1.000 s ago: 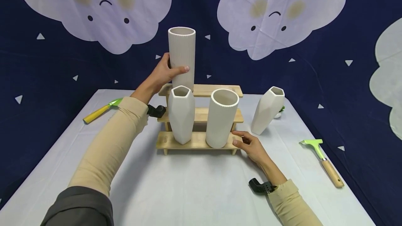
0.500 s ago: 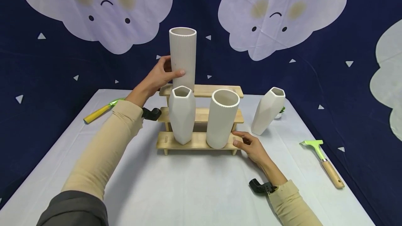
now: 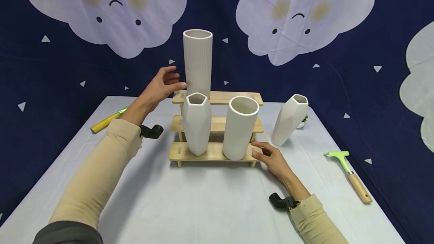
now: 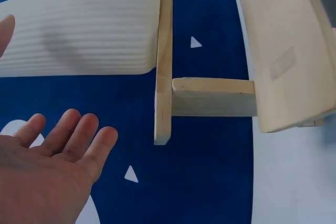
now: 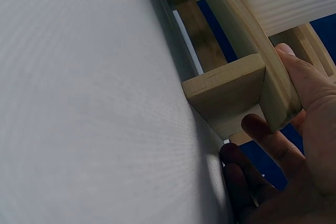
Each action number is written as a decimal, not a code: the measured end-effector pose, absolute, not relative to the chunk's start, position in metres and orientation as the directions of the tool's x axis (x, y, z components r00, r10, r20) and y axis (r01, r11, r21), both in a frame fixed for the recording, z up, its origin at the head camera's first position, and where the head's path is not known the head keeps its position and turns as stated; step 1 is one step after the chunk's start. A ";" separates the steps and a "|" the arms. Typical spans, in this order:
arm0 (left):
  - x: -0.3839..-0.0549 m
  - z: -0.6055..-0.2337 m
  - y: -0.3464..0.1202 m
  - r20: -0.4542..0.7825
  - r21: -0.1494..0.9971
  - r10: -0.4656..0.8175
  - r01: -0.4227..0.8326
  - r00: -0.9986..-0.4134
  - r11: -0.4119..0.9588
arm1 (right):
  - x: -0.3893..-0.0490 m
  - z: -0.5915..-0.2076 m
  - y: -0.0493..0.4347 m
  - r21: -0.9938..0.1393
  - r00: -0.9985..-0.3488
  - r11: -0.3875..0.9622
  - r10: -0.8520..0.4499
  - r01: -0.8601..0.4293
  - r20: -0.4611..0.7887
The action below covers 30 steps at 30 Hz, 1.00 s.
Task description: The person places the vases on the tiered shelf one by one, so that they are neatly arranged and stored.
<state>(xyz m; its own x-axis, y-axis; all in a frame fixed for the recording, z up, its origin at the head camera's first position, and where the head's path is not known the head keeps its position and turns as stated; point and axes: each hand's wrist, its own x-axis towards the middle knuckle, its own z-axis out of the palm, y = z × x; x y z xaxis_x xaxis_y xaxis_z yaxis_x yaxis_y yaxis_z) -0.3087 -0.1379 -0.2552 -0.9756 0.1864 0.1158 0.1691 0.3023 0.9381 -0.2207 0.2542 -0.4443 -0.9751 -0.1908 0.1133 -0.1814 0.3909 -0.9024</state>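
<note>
A tall ribbed white vase point(image 3: 198, 61) stands upright on the top tier of a three-tier wooden plant stand point(image 3: 214, 151). Just left of that vase is my left hand point(image 3: 158, 89), its fingers spread and holding nothing; in the left wrist view a gap shows between the fingers point(image 4: 65, 132) and the vase. With the thumb on top and fingers underneath, my right hand point(image 3: 272, 161) pinches the right end of the lowest tier. On this tier stand a faceted white vase point(image 3: 196, 127), at left, and a white cylinder vase point(image 3: 240, 131) with a beaded rim, at right.
Another faceted white vase point(image 3: 289, 121) stands on the table right of the stand, partly hiding a small potted plant point(image 3: 301, 122). A green hand rake point(image 3: 352, 180) with a wooden handle lies at far right, a yellow-handled garden tool point(image 3: 105, 122) at left.
My left hand has let go of the tall ribbed vase and drawn back left and slightly down, its fingers opening. The vase stays on the top tier. My right hand has not moved.
</note>
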 end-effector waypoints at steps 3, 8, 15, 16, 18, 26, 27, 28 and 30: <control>-0.303 -0.258 -0.143 0.139 0.940 0.174 0.185 -0.975 0.288 | -0.216 -0.437 0.251 -0.902 -0.974 0.391 -0.198 -0.180 0.108; -0.293 -0.263 -0.151 0.157 0.935 0.121 0.188 -0.980 0.301 | -0.215 -0.434 0.250 -0.899 -0.974 0.397 -0.200 -0.182 0.109; -0.277 -0.276 -0.161 0.139 0.947 0.046 0.147 -0.989 0.286 | -0.221 -0.444 0.255 -0.902 -0.973 0.387 -0.195 -0.189 0.120; -0.275 -0.278 -0.162 0.139 0.949 0.043 0.145 -0.989 0.281 | -0.221 -0.444 0.255 -0.903 -0.974 0.387 -0.193 -0.186 0.118; -0.271 -0.282 -0.163 0.140 0.952 0.038 0.145 -0.989 0.271 | -0.220 -0.444 0.255 -0.903 -0.975 0.389 -0.191 -0.184 0.116; -0.254 -0.299 -0.167 0.140 0.965 0.021 0.141 -0.990 0.223 | -0.219 -0.444 0.255 -0.909 -0.973 0.375 -0.202 -0.182 0.112; -0.251 -0.301 -0.168 0.139 0.966 0.016 0.139 -0.990 0.219 | -0.219 -0.445 0.255 -0.909 -0.972 0.375 -0.204 -0.184 0.113; -0.249 -0.303 -0.168 0.138 0.967 0.010 0.137 -0.990 0.215 | -0.219 -0.445 0.255 -0.909 -0.973 0.374 -0.203 -0.184 0.114; -0.245 -0.309 -0.170 0.137 0.970 0.002 0.135 -0.991 0.203 | -0.220 -0.445 0.255 -0.908 -0.972 0.375 -0.204 -0.189 0.119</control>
<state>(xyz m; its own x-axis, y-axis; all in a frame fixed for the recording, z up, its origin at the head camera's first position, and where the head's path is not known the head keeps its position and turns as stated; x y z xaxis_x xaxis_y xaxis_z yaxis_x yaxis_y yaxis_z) -0.2452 -0.1696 -0.3089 -0.9905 0.0018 0.1375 0.1350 0.2027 0.9699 -0.2198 0.2552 -0.4453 -0.9718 -0.2038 0.1185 -0.1892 0.3746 -0.9077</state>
